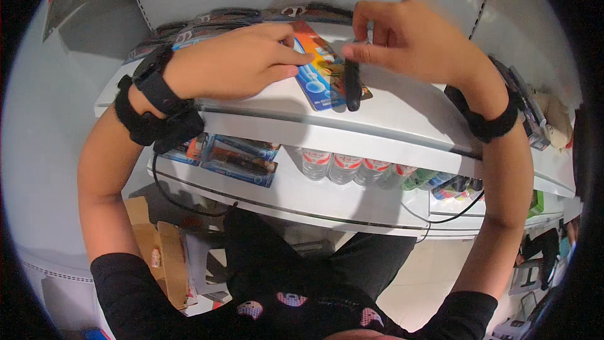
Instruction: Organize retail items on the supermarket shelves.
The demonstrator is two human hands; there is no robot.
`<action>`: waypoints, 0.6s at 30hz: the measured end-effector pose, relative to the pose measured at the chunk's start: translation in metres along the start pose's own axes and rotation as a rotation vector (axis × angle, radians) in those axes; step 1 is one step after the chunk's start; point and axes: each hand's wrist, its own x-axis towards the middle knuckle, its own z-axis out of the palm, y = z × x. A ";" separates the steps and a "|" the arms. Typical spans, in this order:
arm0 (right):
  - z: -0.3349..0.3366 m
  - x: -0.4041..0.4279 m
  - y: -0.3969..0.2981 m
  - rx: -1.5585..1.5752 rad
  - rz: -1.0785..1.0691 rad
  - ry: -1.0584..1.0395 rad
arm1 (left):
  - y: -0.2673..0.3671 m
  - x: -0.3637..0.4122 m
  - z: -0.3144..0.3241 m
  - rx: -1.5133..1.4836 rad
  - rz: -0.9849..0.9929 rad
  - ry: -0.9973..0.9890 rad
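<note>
A printed blister card in orange, yellow and blue lies on the upper white shelf. My left hand has its index finger over the card's left part and its thumb at the left edge, holding it. Above the card's right side, my right hand pinches the upper end of a slim black handle-shaped object between thumb and fingers. The object points down toward the shelf's front edge and covers part of the card. Its top is hidden by the fingers.
Packaged goods line the upper shelf's back. The lower shelf carries blister packs and several water bottles. A cardboard box stands below at left. Black cables hang from both wrist straps. A seated person is at far right.
</note>
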 end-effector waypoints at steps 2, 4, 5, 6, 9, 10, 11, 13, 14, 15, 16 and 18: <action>-0.002 -0.003 -0.006 0.011 -0.008 -0.049 | 0.002 0.010 -0.001 0.035 -0.003 -0.019; -0.006 -0.007 -0.014 0.132 0.078 -0.058 | 0.003 0.022 -0.006 0.063 0.001 -0.059; -0.009 -0.008 -0.019 0.129 0.073 -0.057 | 0.005 0.029 -0.009 0.066 -0.002 -0.055; -0.013 -0.008 -0.024 0.231 0.126 -0.166 | 0.005 0.035 -0.012 0.025 -0.030 -0.132; -0.005 -0.006 -0.020 0.293 0.063 -0.236 | -0.021 0.047 -0.020 0.011 0.012 -0.253; -0.004 -0.005 -0.020 0.300 0.043 -0.267 | -0.034 0.047 -0.026 -0.059 0.038 -0.307; -0.005 -0.003 -0.019 0.306 0.025 -0.297 | -0.047 0.047 -0.031 -0.128 0.065 -0.360; -0.007 -0.003 -0.012 0.349 0.046 -0.327 | -0.059 0.052 -0.031 -0.203 0.109 -0.406; -0.009 -0.004 -0.007 0.335 0.042 -0.305 | -0.063 0.054 -0.030 -0.177 0.014 -0.435; -0.011 -0.004 -0.001 0.315 0.040 -0.275 | -0.068 0.057 -0.029 -0.142 -0.076 -0.460; -0.010 -0.004 0.010 0.268 0.004 -0.217 | -0.071 0.057 -0.024 -0.253 -0.129 -0.492; -0.016 -0.004 0.013 0.339 0.137 -0.161 | -0.076 0.057 -0.016 -0.289 -0.086 -0.479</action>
